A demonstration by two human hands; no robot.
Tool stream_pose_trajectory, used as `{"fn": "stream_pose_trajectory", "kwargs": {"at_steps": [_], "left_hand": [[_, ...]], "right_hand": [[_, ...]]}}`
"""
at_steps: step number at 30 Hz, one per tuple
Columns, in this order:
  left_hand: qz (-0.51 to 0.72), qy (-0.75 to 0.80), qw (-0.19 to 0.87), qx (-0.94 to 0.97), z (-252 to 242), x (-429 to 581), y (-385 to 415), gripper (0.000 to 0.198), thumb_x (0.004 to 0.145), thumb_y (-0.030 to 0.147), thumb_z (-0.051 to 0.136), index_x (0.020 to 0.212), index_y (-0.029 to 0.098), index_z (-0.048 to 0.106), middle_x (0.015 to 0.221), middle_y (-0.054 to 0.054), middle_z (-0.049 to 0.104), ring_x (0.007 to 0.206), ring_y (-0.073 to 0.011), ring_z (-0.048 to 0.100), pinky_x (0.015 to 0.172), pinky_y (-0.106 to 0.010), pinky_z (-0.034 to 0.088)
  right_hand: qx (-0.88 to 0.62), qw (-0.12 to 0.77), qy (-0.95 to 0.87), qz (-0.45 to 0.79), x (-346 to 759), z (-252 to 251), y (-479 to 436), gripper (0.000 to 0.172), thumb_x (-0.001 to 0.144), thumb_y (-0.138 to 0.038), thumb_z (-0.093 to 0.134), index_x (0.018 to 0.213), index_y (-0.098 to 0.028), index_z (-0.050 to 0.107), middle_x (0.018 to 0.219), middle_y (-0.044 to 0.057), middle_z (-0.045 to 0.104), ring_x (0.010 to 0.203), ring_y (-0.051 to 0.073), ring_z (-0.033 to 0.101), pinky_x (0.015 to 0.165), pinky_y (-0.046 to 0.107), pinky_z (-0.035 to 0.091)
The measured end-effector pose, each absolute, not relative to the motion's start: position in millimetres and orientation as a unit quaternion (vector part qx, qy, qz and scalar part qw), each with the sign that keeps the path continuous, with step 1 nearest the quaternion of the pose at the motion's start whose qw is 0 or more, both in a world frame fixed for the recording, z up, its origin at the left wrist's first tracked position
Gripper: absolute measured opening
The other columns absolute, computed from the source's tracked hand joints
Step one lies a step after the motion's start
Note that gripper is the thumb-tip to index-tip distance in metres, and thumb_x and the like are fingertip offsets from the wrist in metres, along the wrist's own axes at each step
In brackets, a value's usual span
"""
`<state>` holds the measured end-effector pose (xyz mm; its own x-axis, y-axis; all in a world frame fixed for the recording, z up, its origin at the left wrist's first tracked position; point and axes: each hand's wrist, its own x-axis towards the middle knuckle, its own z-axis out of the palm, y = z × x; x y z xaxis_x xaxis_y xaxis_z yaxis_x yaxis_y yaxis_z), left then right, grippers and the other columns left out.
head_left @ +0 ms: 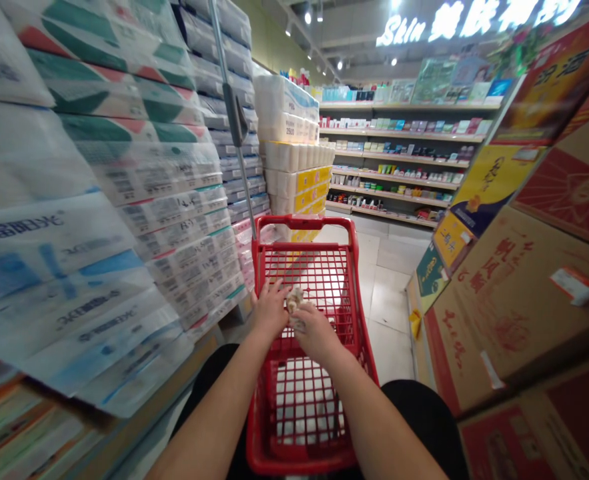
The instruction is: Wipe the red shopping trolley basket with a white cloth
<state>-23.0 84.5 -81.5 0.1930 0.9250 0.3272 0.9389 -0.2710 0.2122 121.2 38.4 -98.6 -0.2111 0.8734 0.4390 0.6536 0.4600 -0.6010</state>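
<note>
A red plastic shopping basket point(304, 460) with grid walls stands upright between my knees, its handle point(304, 223) at the far end. My right hand point(317, 333) is closed on a crumpled, whitish-brown cloth point(295, 299) over the basket's grid. Just left of it, my left hand point(273, 312) lies with fingers stretched and apart by the basket's left side, its fingertips close to the cloth. Whether those fingertips touch the cloth or the grid I cannot tell. A thin metal pole point(248, 190) with a grey clamp point(233, 110) rises beside the basket's far left corner.
Tall stacks of wrapped tissue packs point(174, 167) line the left side. Cardboard cartons point(514, 293) are piled close on the right. A tiled floor point(387, 293) runs between them towards shelves point(404, 133) of small boxed goods under a lit sign point(474, 20).
</note>
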Motion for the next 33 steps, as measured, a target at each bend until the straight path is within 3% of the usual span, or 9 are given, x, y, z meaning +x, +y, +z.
{"fn": "stream_pose_trajectory", "kwargs": {"at_steps": [4,7,9,11,17,20,24,29,33], "left_hand": [[-0.195,-0.603,0.02,-0.773,-81.0,-22.6,83.9,0.054,0.075,0.017,0.054,0.128,0.03,0.056,0.15,-0.001,0.039,0.142,-0.0311,0.024,0.112,-0.062,0.02],[-0.197,-0.605,0.021,-0.771,-81.1,-21.7,84.5,0.05,0.079,0.019,0.051,0.127,0.03,0.056,0.15,-0.001,0.04,0.141,-0.031,0.026,0.112,-0.063,0.019],[-0.195,-0.606,0.022,-0.771,-81.3,-21.0,85.2,0.05,0.079,0.019,0.052,0.127,0.03,0.057,0.149,-0.001,0.04,0.141,-0.0308,0.026,0.113,-0.063,0.018],[-0.191,-0.607,0.026,-0.771,-81.4,-20.4,86.0,0.052,0.077,0.019,0.055,0.127,0.03,0.056,0.15,-0.001,0.04,0.141,-0.0306,0.026,0.114,-0.061,0.017],[-0.192,-0.605,0.034,-0.772,-81.7,-21.1,87.3,0.05,0.078,0.019,0.055,0.127,0.031,0.057,0.149,-0.001,0.041,0.141,-0.0302,0.027,0.113,-0.061,0.019],[-0.195,-0.601,0.035,-0.774,-81.9,-21.7,87.2,0.05,0.078,0.018,0.055,0.126,0.032,0.057,0.149,-0.001,0.041,0.141,-0.0298,0.026,0.113,-0.061,0.019],[-0.193,-0.607,0.032,-0.77,-81.7,-20.6,87.4,0.049,0.078,0.022,0.059,0.127,0.031,0.057,0.149,-0.002,0.041,0.141,-0.0303,0.026,0.115,-0.06,0.017],[-0.188,-0.607,0.03,-0.771,-81.7,-19.4,89.1,0.056,0.074,0.016,0.06,0.128,0.032,0.056,0.149,-0.001,0.041,0.141,-0.0304,0.026,0.115,-0.06,0.018],[-0.189,-0.607,0.03,-0.771,-81.8,-18.8,90.3,0.052,0.077,0.017,0.058,0.127,0.031,0.056,0.149,-0.001,0.041,0.141,-0.0302,0.025,0.115,-0.06,0.017]], "right_hand": [[-0.53,0.415,-0.73,0.117,122.7,-98.0,41.0,0.012,0.081,-0.014,0.06,0.09,-0.021,0.064,0.136,0.007,0.048,0.114,0.019,0.053,0.096,0.033,0.045],[-0.5,0.358,-0.779,0.124,124.2,-96.1,41.7,0.012,0.077,-0.011,0.064,0.083,-0.02,0.062,0.11,0.005,0.063,0.104,0.02,0.055,0.09,0.031,0.046],[-0.519,0.344,-0.772,0.127,125.0,-95.5,41.8,0.008,0.079,-0.014,0.065,0.079,-0.02,0.061,0.089,0.003,0.064,0.09,0.019,0.056,0.082,0.029,0.046],[-0.566,0.363,-0.733,0.101,124.6,-94.9,41.2,0.002,0.083,-0.017,0.062,0.083,-0.02,0.061,0.091,0.005,0.063,0.088,0.02,0.055,0.079,0.03,0.046],[-0.516,0.362,-0.767,0.119,115.1,-90.0,29.8,0.022,0.079,-0.015,0.061,0.1,-0.022,0.061,0.113,0.006,0.058,0.103,0.021,0.054,0.087,0.031,0.046],[-0.476,0.368,-0.772,0.207,120.1,-83.9,24.6,0.028,0.078,-0.017,0.062,0.106,-0.024,0.063,0.112,0.005,0.06,0.105,0.02,0.056,0.091,0.031,0.046],[-0.469,0.372,-0.751,0.279,128.7,-78.3,24.5,0.047,0.071,-0.004,0.059,0.112,-0.026,0.062,0.105,0.0,0.065,0.094,0.017,0.062,0.082,0.027,0.049],[-0.533,0.325,-0.748,0.226,125.2,-86.0,32.5,0.026,0.064,0.001,0.056,0.076,-0.021,0.065,0.08,0.0,0.066,0.076,0.016,0.06,0.07,0.024,0.046],[-0.602,0.376,-0.689,0.148,122.4,-94.2,37.5,0.017,0.068,-0.007,0.061,0.081,-0.018,0.066,0.102,0.008,0.061,0.093,0.021,0.057,0.083,0.03,0.047]]}}
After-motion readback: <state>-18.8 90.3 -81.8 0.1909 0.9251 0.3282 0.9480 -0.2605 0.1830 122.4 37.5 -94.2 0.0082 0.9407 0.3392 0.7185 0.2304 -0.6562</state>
